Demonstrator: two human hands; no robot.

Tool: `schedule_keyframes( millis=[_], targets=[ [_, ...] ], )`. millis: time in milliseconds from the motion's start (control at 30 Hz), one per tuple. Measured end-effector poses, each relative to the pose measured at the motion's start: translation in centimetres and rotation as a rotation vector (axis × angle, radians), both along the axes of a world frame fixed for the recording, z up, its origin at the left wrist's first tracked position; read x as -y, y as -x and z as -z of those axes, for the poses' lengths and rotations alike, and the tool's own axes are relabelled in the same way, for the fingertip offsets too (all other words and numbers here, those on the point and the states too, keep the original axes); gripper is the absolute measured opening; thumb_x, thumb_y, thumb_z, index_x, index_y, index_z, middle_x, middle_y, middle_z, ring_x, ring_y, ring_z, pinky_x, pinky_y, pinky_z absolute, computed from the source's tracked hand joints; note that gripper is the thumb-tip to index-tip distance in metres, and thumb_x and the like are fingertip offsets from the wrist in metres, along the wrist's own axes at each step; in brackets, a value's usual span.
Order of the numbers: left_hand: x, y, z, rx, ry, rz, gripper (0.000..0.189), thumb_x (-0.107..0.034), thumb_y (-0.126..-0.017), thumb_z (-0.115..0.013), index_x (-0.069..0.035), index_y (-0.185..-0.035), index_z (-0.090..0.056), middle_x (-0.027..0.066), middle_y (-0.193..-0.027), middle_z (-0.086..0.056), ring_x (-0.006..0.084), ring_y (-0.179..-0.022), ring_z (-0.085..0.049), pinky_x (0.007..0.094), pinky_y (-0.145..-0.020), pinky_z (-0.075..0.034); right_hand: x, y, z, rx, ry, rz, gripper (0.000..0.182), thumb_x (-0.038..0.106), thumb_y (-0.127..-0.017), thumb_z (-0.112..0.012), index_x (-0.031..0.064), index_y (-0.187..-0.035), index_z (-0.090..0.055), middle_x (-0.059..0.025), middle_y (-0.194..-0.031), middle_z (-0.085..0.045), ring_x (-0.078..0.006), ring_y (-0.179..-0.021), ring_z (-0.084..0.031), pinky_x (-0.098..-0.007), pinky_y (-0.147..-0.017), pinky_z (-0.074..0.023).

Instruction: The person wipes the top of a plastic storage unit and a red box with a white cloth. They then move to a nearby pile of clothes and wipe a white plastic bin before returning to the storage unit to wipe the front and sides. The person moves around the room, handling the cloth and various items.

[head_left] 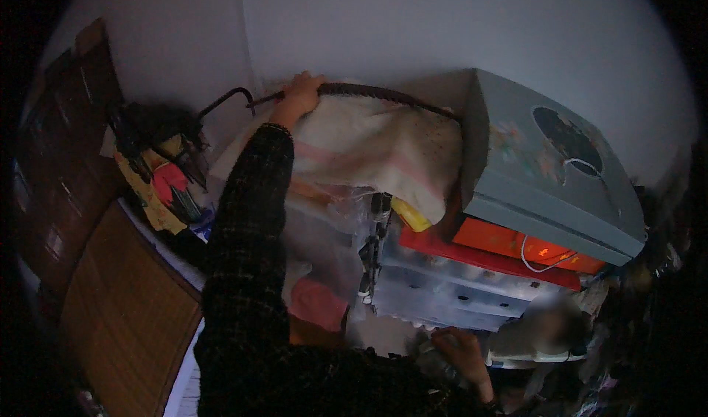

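My left hand [301,97] reaches to the wall and is closed around a long, dark, curved rod with a ridged surface [368,90]. Its right end meets a grey box [553,162], and a hooked dark rod [229,93] is on its left. Under my left forearm and the rod lies a pale cloth with pink stripes [354,146]. Low in the view, my right hand [458,353] has bent fingers, near a blurred clear thing; whether it holds anything is unclear. Between the hands are a clear plastic cover [326,240] and a yellow packet [410,215].
A clear plastic drawer unit [442,295] stands beneath a red board [492,259] and the grey box, which has a white cord. To the left are a woven brown mat [130,301], dark wooden furniture [72,107] and a patterned yellow bag [146,187] with tools. The wall is behind.
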State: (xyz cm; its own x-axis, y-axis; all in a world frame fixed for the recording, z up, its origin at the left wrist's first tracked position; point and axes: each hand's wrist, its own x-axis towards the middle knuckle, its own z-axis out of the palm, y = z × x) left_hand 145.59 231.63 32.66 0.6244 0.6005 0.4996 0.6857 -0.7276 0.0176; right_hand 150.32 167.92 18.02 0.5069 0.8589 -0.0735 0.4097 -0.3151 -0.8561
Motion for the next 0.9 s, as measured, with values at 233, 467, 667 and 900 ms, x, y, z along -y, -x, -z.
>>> schedule_keyframes(
  millis=[233,467,667,900],
  targets=[
    [6.1,0.8,-4.4,-0.088,0.046,0.21,0.043,-0.014,-0.08,-0.054,-0.018,-0.122,-0.059,0.0167,-0.114,-0.059,0.036,-0.111,-0.053,0.0488,-0.093,-0.044,0.8,2.0,0.7,0.264,0.05,0.058,0.011,0.011,-0.085,-0.063,0.0025,-0.091,-0.067,-0.0103,-0.094,-0.067,-0.0191,-0.083,-0.064,-0.0345,-0.078,-0.0478],
    [9.8,1.9,-1.4,0.24,0.138,0.305,0.044,-0.008,-0.076,-0.058,-0.007,-0.12,-0.057,0.0188,-0.118,-0.057,0.037,-0.113,-0.05,0.0459,-0.101,-0.036,0.4,2.3,-1.0,0.213,-0.02,0.069,0.012,0.013,-0.087,-0.061,0.0021,-0.088,-0.066,-0.0076,-0.09,-0.066,-0.0171,-0.082,-0.061,-0.0334,-0.08,-0.046],
    [23.5,4.2,3.0,0.949,-0.109,0.507,0.04,-0.015,-0.079,-0.064,-0.004,-0.116,-0.054,0.0159,-0.113,-0.054,0.0361,-0.108,-0.051,0.0455,-0.092,-0.041,0.8,2.5,-1.0,0.157,-0.182,0.22,0.029,0.026,-0.095,-0.05,0.0001,-0.107,-0.056,-0.0104,-0.108,-0.058,-0.0167,-0.098,-0.053,-0.032,-0.09,-0.0405],
    [48.4,6.4,15.6,0.514,0.292,1.323,0.05,-0.024,-0.083,-0.065,-0.006,-0.127,-0.049,0.0187,-0.136,-0.041,0.0374,-0.13,-0.035,0.0488,-0.105,-0.031,2.1,0.5,1.9,-0.66,-0.658,0.272,0.045,0.034,-0.1,-0.037,0.0007,-0.13,-0.042,-0.0165,-0.128,-0.047,-0.0249,-0.113,-0.049,-0.0384,-0.097,-0.039]
  ],
)
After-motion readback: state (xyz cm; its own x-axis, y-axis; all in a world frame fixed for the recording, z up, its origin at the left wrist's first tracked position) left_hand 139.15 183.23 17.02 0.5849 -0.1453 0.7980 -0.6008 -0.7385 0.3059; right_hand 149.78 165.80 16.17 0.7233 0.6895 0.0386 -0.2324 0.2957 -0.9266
